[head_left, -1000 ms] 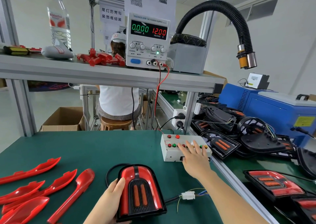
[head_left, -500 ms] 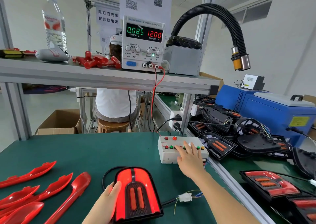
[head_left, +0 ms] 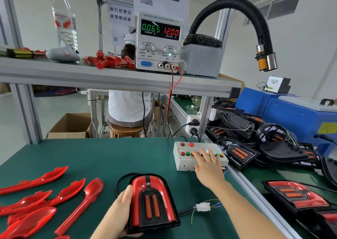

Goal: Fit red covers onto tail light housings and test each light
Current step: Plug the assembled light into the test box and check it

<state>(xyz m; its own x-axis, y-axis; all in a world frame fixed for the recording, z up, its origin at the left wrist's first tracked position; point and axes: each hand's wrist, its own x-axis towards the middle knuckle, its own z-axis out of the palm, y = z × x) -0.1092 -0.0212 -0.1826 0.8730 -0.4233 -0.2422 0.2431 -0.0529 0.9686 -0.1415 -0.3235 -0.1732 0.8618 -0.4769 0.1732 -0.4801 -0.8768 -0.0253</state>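
Tail light [head_left: 153,204] lies at six o'clock, left hand [head_left: 118,207] curled around its edge. Right hand [head_left: 207,169], fingers [head_left: 204,152] flat and spread, presses the test box [head_left: 182,163] at two o'clock (buttons [head_left: 187,154] crowded together); a stray finger could trigger the wrong circuit.

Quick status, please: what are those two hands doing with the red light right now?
Left hand grips tail light. Right hand presses button box. Power supply shows 0.065 A. Nothing obstructing.
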